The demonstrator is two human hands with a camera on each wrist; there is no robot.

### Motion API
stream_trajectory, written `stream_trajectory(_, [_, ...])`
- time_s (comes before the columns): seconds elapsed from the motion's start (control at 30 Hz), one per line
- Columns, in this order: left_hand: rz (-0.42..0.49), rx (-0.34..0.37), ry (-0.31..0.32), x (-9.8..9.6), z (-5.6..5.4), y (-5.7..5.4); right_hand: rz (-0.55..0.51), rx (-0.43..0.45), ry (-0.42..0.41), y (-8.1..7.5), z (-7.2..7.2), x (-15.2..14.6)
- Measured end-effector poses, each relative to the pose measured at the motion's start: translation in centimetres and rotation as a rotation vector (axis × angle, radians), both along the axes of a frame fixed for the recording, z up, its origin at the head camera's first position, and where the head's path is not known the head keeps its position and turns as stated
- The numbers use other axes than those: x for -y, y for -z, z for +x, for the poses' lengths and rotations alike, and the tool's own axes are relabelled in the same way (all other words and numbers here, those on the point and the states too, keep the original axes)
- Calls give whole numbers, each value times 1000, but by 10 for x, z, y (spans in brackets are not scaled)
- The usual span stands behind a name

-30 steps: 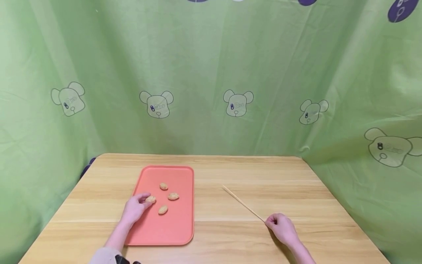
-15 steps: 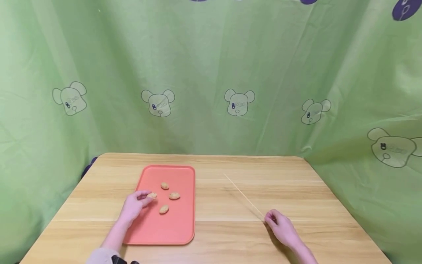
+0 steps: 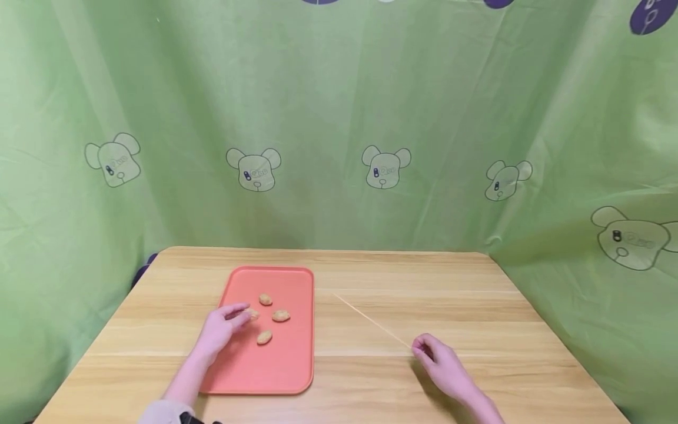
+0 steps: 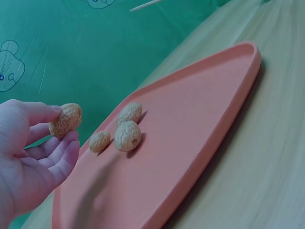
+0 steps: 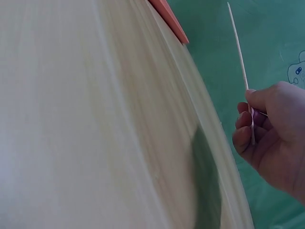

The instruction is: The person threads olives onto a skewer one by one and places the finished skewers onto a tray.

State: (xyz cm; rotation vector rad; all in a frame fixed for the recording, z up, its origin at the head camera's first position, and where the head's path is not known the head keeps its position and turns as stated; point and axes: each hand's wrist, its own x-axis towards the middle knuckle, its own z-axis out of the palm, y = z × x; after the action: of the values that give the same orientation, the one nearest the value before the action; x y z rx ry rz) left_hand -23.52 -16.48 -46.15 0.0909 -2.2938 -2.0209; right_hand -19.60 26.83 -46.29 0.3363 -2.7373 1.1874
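Note:
Between the thumb and fingers of my left hand (image 3: 218,331) is a wrinkled tan walnut-like ball (image 4: 66,120), raised above the pink tray (image 3: 265,374). Three similar balls rest on the tray: one toward the back (image 3: 265,300), one at the right (image 3: 281,316) and one nearer the front (image 3: 264,337). My right hand (image 3: 444,366) pinches a thin wooden skewer (image 3: 373,322) near its lower end. In the right wrist view the skewer (image 5: 239,52) rises from the fingertips, its far end pointing up and away. In the head view it slants left toward the tray.
A wooden table (image 3: 381,383) carries the tray on its left half. Behind and on both sides hangs a green curtain (image 3: 318,106) printed with bear heads. The tray has a low raised rim.
My left hand has lifted its ball off the tray and shifted slightly right. My right hand has raised the skewer from the table and brought it left, its tip nearing the tray.

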Motion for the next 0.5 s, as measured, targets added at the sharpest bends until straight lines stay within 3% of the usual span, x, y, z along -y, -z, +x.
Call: stream_trajectory(0.5, [186,-7,77,-17,1,-11,-47,-97,-171,-12,3,24])
